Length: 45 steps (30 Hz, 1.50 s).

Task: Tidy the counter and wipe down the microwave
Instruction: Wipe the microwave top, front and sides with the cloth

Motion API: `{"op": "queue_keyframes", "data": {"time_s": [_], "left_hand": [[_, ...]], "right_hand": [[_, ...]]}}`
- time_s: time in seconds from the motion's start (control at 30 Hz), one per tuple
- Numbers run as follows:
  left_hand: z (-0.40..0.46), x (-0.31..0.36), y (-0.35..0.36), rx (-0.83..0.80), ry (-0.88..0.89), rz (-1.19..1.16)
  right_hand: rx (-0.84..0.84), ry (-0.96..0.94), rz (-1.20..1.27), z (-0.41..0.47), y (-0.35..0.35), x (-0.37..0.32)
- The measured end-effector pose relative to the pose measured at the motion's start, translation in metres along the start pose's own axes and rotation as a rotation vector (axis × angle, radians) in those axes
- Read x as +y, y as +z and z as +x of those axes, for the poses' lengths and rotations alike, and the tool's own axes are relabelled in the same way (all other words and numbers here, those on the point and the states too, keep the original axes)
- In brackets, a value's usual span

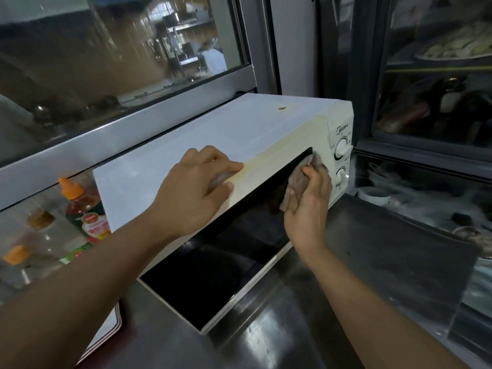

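A white microwave (239,129) with a dark glass door stands on the steel counter (372,262). My left hand (197,187) rests on the microwave's top front edge, fingers lying along the rim. My right hand (308,209) grips a pinkish-grey cloth (300,177) and holds it against the right end of the door, beside the two white control dials (342,149). A small brown spot (282,108) sits on the microwave's top near the back.
Sauce bottles with orange caps (80,206) stand left of the microwave. A window with a metal frame (133,129) runs behind. A glass-fronted cabinet (431,89) holding dishes stands at the right, with a white bowl (374,195) behind glass.
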<state>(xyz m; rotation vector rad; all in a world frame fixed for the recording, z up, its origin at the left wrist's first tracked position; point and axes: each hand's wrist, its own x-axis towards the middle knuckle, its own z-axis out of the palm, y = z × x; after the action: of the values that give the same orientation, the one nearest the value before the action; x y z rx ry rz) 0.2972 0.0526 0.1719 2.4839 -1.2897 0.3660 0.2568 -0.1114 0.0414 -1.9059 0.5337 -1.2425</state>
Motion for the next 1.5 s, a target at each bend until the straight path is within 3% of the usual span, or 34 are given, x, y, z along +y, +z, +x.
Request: {"op": "queue_keyframes", "data": {"time_s": [0.3, 0.47, 0.6, 0.87, 1.0, 1.2, 1.33, 1.5], "left_hand": [[0.001, -0.004, 0.003, 0.016, -0.004, -0.028], [0.001, -0.003, 0.004, 0.024, -0.004, -0.034], [0.001, -0.002, 0.003, 0.034, -0.003, -0.049], [-0.001, -0.001, 0.002, 0.023, 0.001, -0.038], [-0.001, -0.002, 0.003, 0.02, 0.001, -0.052], [0.001, -0.003, 0.004, 0.033, -0.004, -0.054], [0.001, -0.001, 0.003, 0.034, -0.019, -0.062], [0.0, 0.001, 0.001, 0.016, -0.038, -0.068]], "right_hand": [[0.065, -0.082, 0.038, -0.005, 0.02, 0.009], [-0.05, 0.224, 0.055, -0.064, 0.029, 0.049], [-0.137, 0.328, 0.019, -0.067, 0.022, 0.047], [-0.04, 0.129, 0.205, -0.036, 0.012, -0.048], [-0.023, 0.022, 0.188, -0.041, 0.017, -0.036], [-0.197, 0.276, 0.083, -0.097, 0.022, 0.022], [-0.231, 0.283, 0.0, -0.088, 0.014, 0.021], [-0.104, 0.134, 0.154, -0.061, 0.004, -0.04]]}}
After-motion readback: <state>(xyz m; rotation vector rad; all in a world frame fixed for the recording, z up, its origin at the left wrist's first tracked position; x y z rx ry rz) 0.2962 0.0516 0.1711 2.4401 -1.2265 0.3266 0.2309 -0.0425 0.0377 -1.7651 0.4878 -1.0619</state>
